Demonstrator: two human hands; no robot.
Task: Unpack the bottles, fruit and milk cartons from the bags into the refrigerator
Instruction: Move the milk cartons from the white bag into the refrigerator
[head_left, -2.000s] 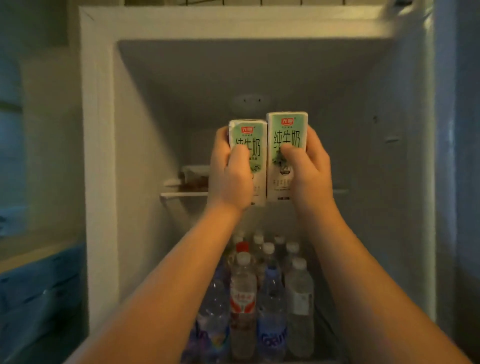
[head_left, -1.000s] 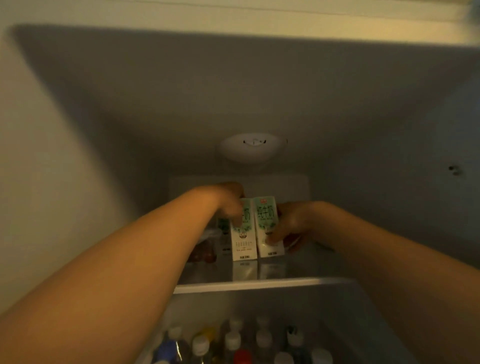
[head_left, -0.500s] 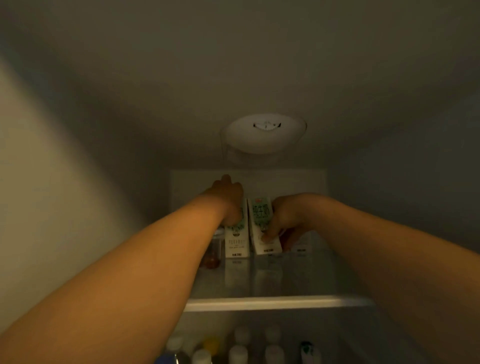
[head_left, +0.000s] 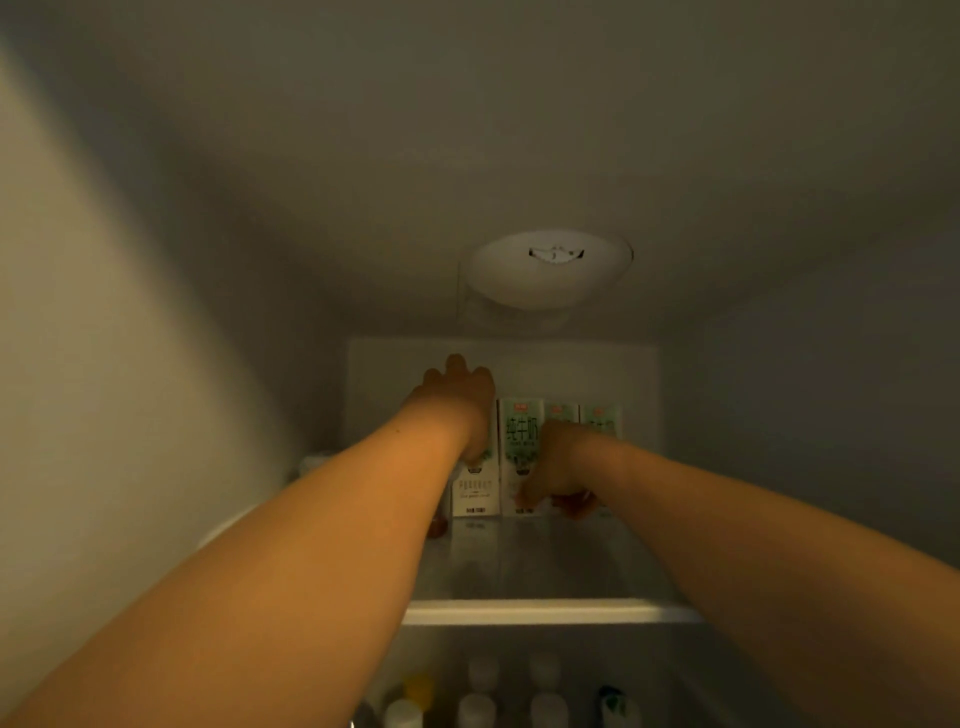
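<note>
Both my arms reach deep into the refrigerator's top compartment. My left hand (head_left: 460, 397) wraps over the top of a green-and-white milk carton (head_left: 474, 488) that stands at the back of the glass shelf (head_left: 540, 610). Right beside it stands a second milk carton (head_left: 519, 436), with my right hand (head_left: 558, 467) gripping its lower right side. Two more cartons (head_left: 600, 418) stand behind my right hand against the back wall, partly hidden.
A round white lamp cover (head_left: 550, 267) sits on the ceiling above the cartons. Something small and reddish (head_left: 439, 527) lies on the shelf left of the cartons. Several bottle caps (head_left: 478, 706) show on the level below. The refrigerator walls close in on both sides.
Both hands carried the two cartons from in front of the refrigerator into the top compartment and pushed them to the back of the shelf, where they now stand upright.
</note>
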